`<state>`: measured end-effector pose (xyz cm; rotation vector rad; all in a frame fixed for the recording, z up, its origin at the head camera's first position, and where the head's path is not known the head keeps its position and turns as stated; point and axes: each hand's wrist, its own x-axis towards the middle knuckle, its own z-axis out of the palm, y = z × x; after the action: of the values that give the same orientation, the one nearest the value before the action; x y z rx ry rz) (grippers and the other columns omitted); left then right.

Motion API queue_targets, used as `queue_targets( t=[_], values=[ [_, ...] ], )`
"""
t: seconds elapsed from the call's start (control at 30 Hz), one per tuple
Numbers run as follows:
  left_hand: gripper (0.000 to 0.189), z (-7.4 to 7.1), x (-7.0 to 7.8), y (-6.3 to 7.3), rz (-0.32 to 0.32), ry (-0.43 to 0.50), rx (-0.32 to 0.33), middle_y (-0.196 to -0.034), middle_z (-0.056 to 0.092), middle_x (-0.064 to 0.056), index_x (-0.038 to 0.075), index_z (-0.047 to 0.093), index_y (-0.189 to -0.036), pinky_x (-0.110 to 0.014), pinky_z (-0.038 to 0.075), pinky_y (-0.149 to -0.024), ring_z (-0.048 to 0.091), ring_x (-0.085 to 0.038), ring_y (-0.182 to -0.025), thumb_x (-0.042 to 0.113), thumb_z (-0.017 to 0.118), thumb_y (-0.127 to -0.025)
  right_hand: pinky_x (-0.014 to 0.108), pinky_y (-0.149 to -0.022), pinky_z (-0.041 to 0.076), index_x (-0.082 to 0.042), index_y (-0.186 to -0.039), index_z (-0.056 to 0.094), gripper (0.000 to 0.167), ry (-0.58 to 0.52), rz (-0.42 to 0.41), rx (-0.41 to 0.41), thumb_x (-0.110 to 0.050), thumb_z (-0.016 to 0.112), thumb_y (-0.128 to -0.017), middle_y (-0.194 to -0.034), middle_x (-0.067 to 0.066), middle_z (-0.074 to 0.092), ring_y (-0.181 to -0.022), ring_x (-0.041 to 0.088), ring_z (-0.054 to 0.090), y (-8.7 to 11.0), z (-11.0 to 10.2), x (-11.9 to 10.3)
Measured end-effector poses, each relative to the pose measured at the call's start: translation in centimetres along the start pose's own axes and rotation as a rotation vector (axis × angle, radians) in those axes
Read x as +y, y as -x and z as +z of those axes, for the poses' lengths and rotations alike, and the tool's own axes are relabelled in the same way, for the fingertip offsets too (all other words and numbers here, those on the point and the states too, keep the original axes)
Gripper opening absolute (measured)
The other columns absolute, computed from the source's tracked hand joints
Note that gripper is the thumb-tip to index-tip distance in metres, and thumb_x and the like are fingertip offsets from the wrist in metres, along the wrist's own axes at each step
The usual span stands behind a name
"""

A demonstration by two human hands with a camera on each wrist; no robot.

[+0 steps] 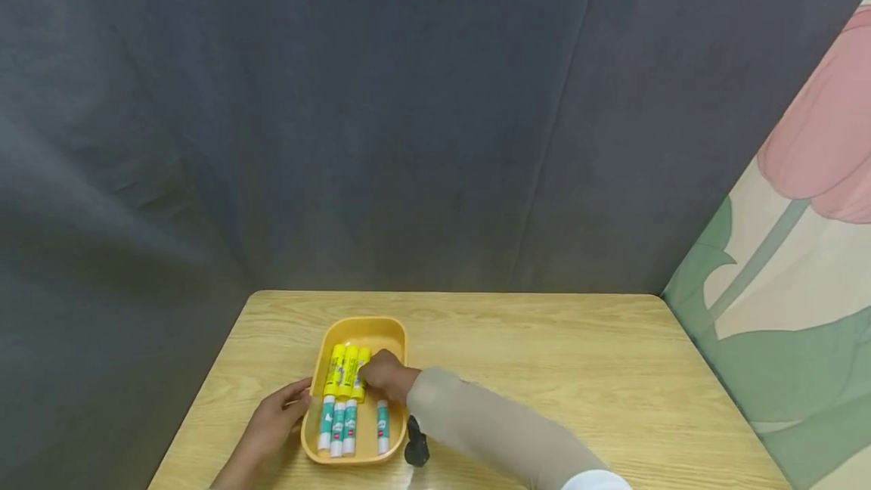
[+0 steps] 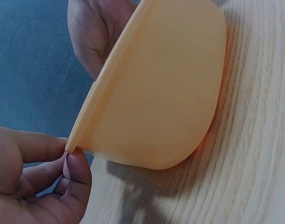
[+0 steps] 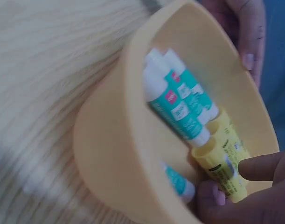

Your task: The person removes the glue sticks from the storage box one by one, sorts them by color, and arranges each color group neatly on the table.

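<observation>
A yellow-orange tray (image 1: 381, 333) stands on the table. My left hand (image 1: 271, 423) is at its left side; in the left wrist view, thumb and finger pinch the tray's rim (image 2: 86, 109). Inside, three yellow glue sticks (image 1: 350, 369) lie side by side in the upper part. My right hand (image 1: 389, 375) reaches in, its thumb and finger around the rightmost yellow glue stick (image 3: 221, 172). Below that row lie three green-and-white glue sticks (image 1: 338, 428). A lone green-and-white glue stick (image 1: 383, 428) lies apart at the right.
The wood-grain table (image 1: 544, 369) extends to the right of the tray. A dark grey curtain (image 1: 408, 134) hangs behind, and a flower-patterned cloth (image 1: 810, 286) is at the right. A small black object (image 1: 416, 445) appears beside the right wrist.
</observation>
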<state>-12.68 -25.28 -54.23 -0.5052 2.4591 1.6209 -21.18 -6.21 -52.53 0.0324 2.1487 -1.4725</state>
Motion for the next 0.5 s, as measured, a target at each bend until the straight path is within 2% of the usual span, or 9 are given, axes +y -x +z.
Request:
queue_targets(
  t=[0.1, 0.2, 0.33, 0.5],
  values=[
    [0.045, -0.2, 0.1, 0.0, -0.01, -0.01, 0.002, -0.123, 0.056, -0.013, 0.003, 0.05, -0.14, -0.036, 0.057, -0.084, 0.057, -0.028, -0.113, 0.024, 0.055, -0.101, 0.026, -0.051, 0.046, 0.0, -0.089, 0.06, 0.003, 0.06, -0.004, 0.04, -0.002, 0.058, -0.089, -0.078, 0.008, 0.059, -0.06, 0.018, 0.051, -0.1, 0.4, 0.1],
    [0.046, -0.2, 0.3, 0.1, -0.017, -0.016, -0.003, -0.126, 0.055, -0.014, 0.004, 0.049, -0.142, -0.039, 0.056, -0.087, 0.056, -0.03, -0.115, 0.026, 0.055, -0.101, 0.026, -0.046, 0.043, -0.002, -0.089, 0.057, 0.004, 0.102, 0.005, 0.082, -0.005, 0.06, -0.09, -0.075, 0.007, 0.054, -0.057, 0.018, 0.047, -0.4, 0.7, 0.4],
    [0.046, 0.0, 0.3, 0.4, -0.028, -0.024, -0.006, -0.128, 0.055, -0.013, 0.004, 0.049, -0.142, -0.041, 0.055, -0.089, 0.056, -0.03, -0.115, 0.026, 0.054, -0.101, 0.025, -0.045, 0.043, -0.003, -0.087, 0.059, 0.003, 0.116, -0.003, 0.099, -0.004, 0.06, -0.089, -0.074, 0.006, 0.055, -0.057, 0.018, 0.049, -0.8, 0.9, 0.9],
    [0.046, 0.2, 0.5, 0.5, -0.029, -0.027, 0.001, -0.126, 0.055, -0.013, 0.004, 0.05, -0.14, -0.04, 0.056, -0.087, 0.056, -0.027, -0.113, 0.026, 0.055, -0.101, 0.025, -0.045, 0.043, -0.004, -0.085, 0.062, 0.005, 0.077, 0.002, 0.093, -0.002, 0.059, -0.089, -0.072, 0.006, 0.059, -0.057, 0.018, 0.051, -1.0, 0.8, 1.3]
  ],
)
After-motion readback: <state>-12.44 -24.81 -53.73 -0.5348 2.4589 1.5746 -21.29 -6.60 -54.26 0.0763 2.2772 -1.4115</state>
